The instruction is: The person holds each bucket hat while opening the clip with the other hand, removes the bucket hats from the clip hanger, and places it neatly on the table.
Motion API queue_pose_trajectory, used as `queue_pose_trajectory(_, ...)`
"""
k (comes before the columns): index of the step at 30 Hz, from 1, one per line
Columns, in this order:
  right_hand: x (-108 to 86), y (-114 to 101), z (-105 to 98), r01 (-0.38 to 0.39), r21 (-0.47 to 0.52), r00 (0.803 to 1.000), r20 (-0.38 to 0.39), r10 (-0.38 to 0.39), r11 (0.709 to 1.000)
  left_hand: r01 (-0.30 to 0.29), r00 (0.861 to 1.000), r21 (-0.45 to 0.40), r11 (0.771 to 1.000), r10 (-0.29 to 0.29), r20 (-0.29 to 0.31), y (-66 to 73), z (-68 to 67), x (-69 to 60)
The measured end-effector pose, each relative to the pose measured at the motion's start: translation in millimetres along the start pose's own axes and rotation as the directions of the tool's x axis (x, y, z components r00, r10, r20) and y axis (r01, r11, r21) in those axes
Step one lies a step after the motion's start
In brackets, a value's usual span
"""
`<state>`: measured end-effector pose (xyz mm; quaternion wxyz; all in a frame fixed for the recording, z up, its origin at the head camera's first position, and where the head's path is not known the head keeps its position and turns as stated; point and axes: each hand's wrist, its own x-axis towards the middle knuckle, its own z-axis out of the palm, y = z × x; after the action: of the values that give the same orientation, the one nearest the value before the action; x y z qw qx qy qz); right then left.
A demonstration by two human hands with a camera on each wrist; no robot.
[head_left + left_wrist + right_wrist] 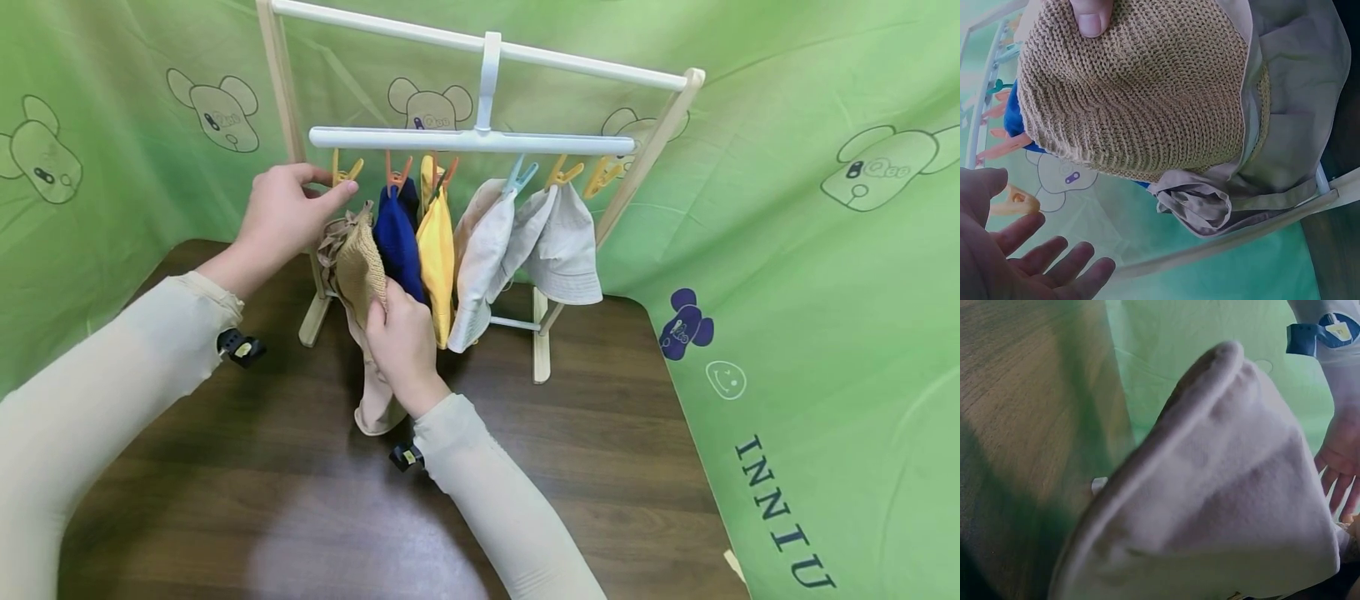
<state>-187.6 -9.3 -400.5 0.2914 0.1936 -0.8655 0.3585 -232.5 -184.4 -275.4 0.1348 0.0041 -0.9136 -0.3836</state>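
In the head view my left hand [288, 204] pinches a yellow clothespin [347, 171] at the left end of a white hanger bar [420, 139]. The left wrist view has the clothespin [1017, 203] between thumb and index finger, the other fingers extended. Below it, my right hand [405, 337] grips a tan knitted hat [358, 262], thumb on the knit. Beige cloth with a gathered knot [1197, 203] shows beside the knit. A beige brim [1222, 487] fills much of the right wrist view. The right fingers behind the hat are hidden.
On the hanger, clothespins hold a navy hat [399, 242], a yellow hat [437, 258], a whitish hat [483, 267] and a pale grey bucket hat [570, 250]. A wooden stand [648, 167] bears it on a brown table [600, 467]. Green printed cloth [817, 275] surrounds it.
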Motion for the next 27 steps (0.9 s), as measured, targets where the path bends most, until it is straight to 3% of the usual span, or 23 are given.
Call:
queue_pose_trajectory(13,-0.7,-3,-5,0.006,0.026,1.000,-0.027,-0.005,1.000,-0.048,0.998,-0.005,0.999,0.047,-0.049,-9.6,-11.4,-15.6)
queue_pose_trajectory(21,-2.7,-3,-8,0.016,0.030,0.999,-0.049,-0.014,0.999,-0.082,0.993,0.000,0.997,0.082,-0.088,-19.3,-15.0,-35.0)
queue_pose_trajectory(27,-4.1,-3,-10,0.018,0.064,0.998,-0.060,-0.014,0.998,-0.126,0.981,0.011,0.992,0.126,-0.145,-28.1,-19.4,-52.2)
